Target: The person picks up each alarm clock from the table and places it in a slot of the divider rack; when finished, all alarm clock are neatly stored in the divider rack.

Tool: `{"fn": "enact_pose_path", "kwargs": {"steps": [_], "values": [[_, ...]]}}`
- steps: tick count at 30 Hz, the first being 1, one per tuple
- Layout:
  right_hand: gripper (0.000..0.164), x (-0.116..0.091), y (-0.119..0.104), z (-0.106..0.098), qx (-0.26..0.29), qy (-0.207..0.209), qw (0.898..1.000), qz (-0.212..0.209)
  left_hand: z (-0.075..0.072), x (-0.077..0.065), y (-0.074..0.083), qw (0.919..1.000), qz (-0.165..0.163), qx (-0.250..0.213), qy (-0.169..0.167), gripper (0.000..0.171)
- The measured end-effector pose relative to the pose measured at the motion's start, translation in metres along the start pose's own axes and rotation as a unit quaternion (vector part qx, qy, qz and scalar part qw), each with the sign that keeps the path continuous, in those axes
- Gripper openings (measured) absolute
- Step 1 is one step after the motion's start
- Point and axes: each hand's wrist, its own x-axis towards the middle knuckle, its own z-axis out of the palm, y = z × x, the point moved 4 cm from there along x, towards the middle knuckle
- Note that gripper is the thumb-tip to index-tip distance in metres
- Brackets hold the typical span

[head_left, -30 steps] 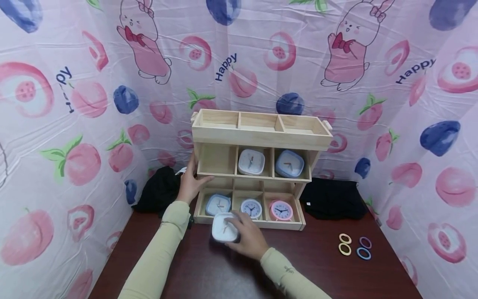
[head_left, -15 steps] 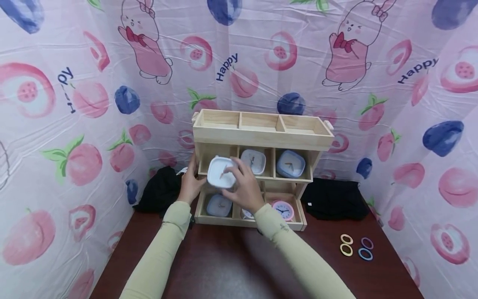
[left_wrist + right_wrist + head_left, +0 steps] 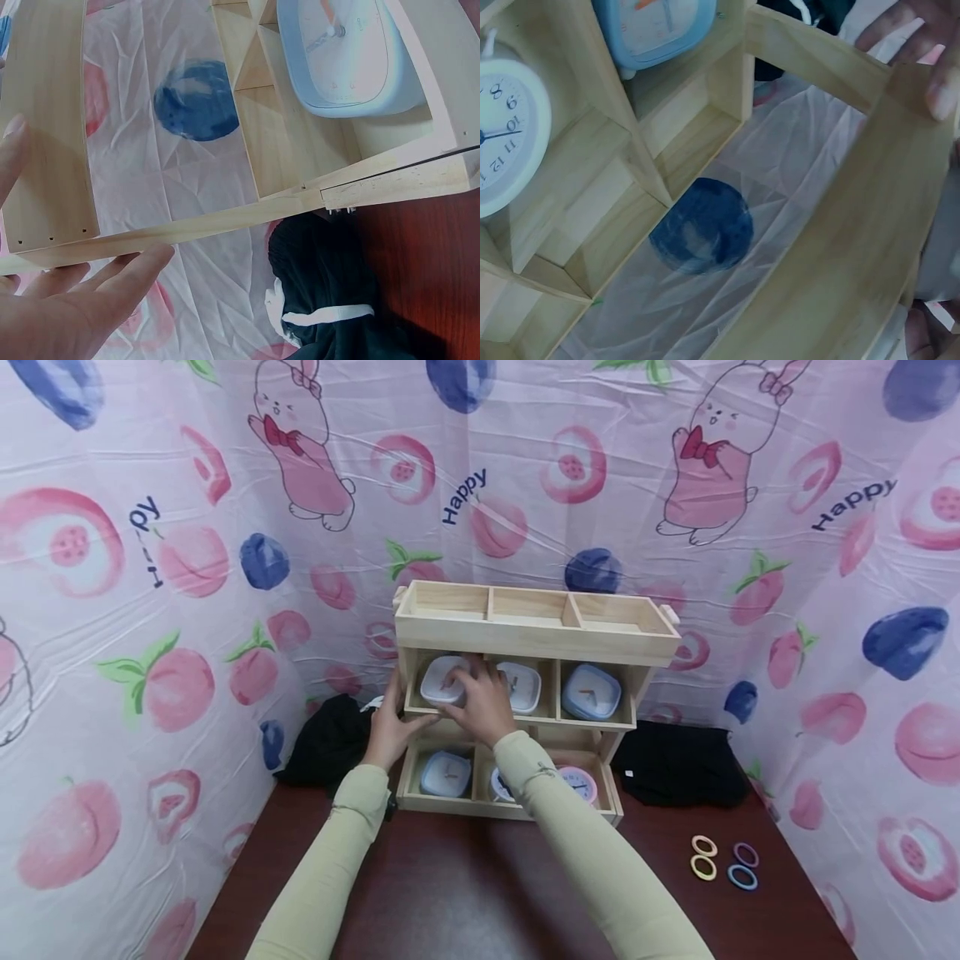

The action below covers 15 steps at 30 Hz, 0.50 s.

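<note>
A white square alarm clock (image 3: 437, 681) sits in the left compartment of the middle tier of a three-tier wooden rack (image 3: 536, 641). My right hand (image 3: 486, 703) holds it by its right side, thumb low and fingers over the top. In the right wrist view the clock is mostly hidden behind the tier's board. My left hand (image 3: 392, 732) lies against the left end of that tier, straight fingers (image 3: 127, 285) along the wooden strut and thumb on the tier's front. Beside the held clock stand another white clock (image 3: 525, 687) and a blue one (image 3: 591, 692).
The bottom tier holds a blue square clock (image 3: 446, 774), a white round clock (image 3: 502, 139) and a pink one (image 3: 579, 783), partly behind my right sleeve. Black cloths (image 3: 678, 764) flank the rack. Several coloured rings (image 3: 703, 867) lie on the table's right side.
My right hand has lifted the white clock from in front of the bottom tier up into the middle tier's left compartment. The left hand has stayed at the rack's left end.
</note>
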Motion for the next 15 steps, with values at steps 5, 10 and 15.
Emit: {"fn": "enact_pose_path", "kwargs": {"steps": [5,10,15], "values": [[0.034,-0.002,0.001,0.003,0.004,-0.009,1.000,-0.003,0.001,0.000,0.001,1.0000,-0.004,0.008,-0.003,0.116],[0.029,-0.002,0.002,0.005,-0.007,-0.027,1.000,0.002,0.001,0.000,0.001,0.9999,-0.008,0.004,-0.006,0.117],[0.029,-0.017,0.003,0.003,0.015,-0.019,1.000,-0.017,0.000,-0.002,0.000,0.9999,0.002,-0.010,-0.009,0.118]]}}
